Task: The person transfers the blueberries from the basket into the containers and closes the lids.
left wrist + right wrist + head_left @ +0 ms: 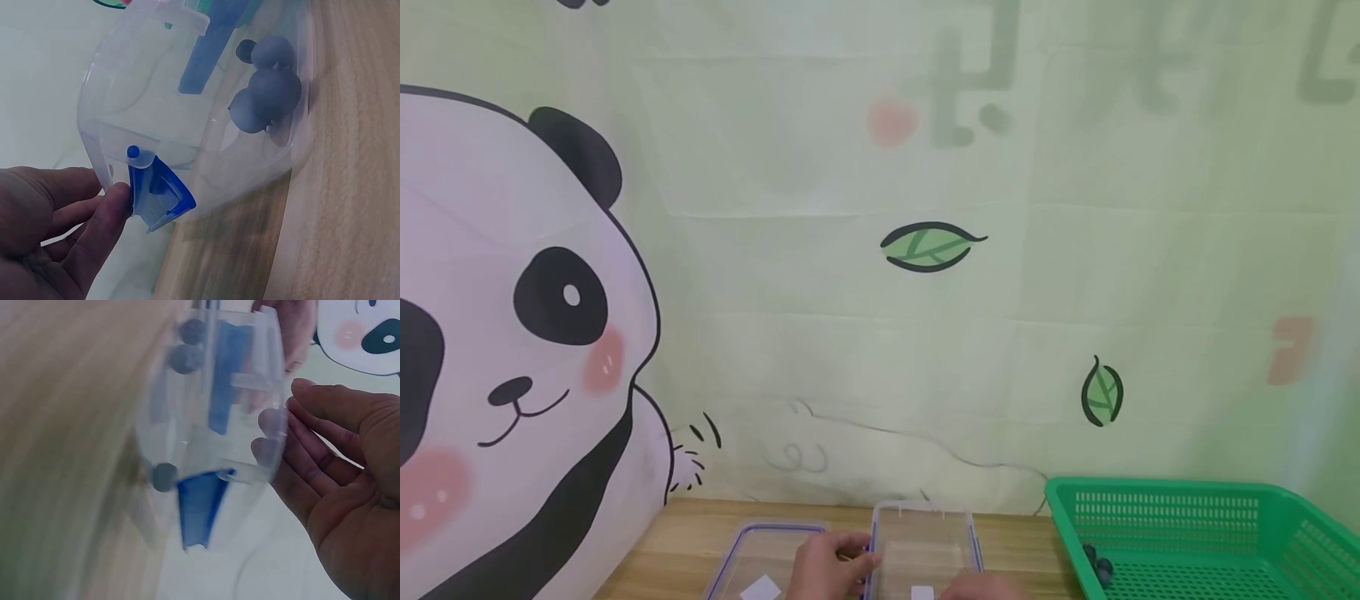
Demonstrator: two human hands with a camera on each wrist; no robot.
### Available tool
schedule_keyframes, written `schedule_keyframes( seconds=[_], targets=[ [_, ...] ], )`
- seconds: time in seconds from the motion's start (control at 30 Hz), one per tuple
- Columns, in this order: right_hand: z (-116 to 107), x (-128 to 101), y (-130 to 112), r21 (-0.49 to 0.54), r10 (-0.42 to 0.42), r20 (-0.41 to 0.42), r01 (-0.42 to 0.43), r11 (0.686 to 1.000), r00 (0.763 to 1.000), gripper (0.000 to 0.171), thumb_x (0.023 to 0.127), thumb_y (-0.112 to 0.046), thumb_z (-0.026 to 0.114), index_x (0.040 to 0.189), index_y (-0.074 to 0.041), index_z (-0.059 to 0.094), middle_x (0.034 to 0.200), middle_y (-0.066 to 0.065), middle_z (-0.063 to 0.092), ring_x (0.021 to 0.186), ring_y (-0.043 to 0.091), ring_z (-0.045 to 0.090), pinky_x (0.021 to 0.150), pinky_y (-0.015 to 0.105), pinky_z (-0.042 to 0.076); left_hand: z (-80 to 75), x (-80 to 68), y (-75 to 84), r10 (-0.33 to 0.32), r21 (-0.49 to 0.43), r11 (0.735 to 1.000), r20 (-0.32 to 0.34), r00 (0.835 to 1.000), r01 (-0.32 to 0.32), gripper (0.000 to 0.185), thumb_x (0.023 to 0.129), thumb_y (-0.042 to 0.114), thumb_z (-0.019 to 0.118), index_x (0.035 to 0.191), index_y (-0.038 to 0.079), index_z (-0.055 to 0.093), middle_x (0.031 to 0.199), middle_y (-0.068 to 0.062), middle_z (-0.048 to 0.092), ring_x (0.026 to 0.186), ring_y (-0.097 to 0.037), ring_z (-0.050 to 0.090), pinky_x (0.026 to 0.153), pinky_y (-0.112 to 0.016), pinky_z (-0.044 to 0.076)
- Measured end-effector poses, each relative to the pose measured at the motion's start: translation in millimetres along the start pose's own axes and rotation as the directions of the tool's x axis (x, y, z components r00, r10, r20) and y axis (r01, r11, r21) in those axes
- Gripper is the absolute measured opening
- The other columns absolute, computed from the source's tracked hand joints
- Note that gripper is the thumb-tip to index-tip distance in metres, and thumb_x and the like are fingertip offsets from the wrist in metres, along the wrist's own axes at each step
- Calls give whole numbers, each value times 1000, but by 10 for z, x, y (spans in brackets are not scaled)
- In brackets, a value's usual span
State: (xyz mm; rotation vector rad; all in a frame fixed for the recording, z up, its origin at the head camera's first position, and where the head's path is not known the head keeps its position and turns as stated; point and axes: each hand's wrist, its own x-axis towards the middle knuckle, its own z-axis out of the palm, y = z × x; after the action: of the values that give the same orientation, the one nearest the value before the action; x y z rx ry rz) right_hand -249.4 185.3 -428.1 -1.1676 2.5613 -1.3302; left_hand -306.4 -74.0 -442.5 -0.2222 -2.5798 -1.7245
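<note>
A clear plastic container (925, 533) with blue latches stands on the wooden table (685, 533) at the bottom of the head view. My left hand (831, 567) grips its left rim. In the left wrist view the thumb of that left hand (56, 231) presses against a blue latch (161, 194), and blueberries (265, 94) lie inside the container (156, 81). My right hand (981, 588) is at the container's near right side. In the right wrist view the right hand (337, 487) lays straight fingers against the container's end wall (250, 394), near another blue latch (200, 503) and blueberries (186, 359).
A clear lid with a blue rim (767, 550) lies just left of the container. A green plastic basket (1157, 485) at the right holds a few blueberries (1097, 567). A cloth backdrop with a panda (512, 333) hangs directly behind the table.
</note>
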Motion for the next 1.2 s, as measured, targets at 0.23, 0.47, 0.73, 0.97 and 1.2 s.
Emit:
schedule_keyframes(
  seconds=[0.23,0.47,0.73,0.97,1.2],
  targets=[
    [-376,-30,-190,159,197,82,-207,965,977,18,103,-13,70,117,-3,74,106,-1,73,96,10,69,84,23,56,-2,3,-9,-7,7,1000,-10,1000,7,26,91,3,82,114,-8,75,85,-3,70,70,-17,70,63,-33,64],
    [-605,-150,-323,-43,101,-135,-108,993,986,12,100,-14,76,111,-9,79,104,-1,76,94,8,72,80,26,62,-7,8,-21,-19,0,1000,0,1000,19,28,92,4,82,116,-9,75,86,-3,70,71,-18,70,65,-34,64],
    [-855,-303,-306,-202,48,-288,-110,973,956,15,98,-16,78,112,-10,77,104,-5,75,92,7,72,76,26,62,-23,-4,-10,-12,8,1000,5,1000,12,28,92,5,82,116,-9,75,87,-3,70,72,-18,70,66,-35,64],
    [-987,-379,-361,-208,195,-372,-286,936,908,21,96,-21,81,114,-12,77,106,-7,74,93,6,71,78,25,61,-24,1,-10,-14,11,1000,-2,1000,14,28,92,5,82,115,-9,75,85,-3,70,71,-17,70,65,-34,64],
    [-1074,-474,-370,-201,204,-397,-302,932,895,22,97,-23,80,116,-13,77,109,-6,74,94,6,72,79,25,61,0,8,-6,-12,0,1000,5,1000,12,27,92,3,82,115,-8,75,85,-3,70,70,-17,70,64,-34,64]
  ],
)
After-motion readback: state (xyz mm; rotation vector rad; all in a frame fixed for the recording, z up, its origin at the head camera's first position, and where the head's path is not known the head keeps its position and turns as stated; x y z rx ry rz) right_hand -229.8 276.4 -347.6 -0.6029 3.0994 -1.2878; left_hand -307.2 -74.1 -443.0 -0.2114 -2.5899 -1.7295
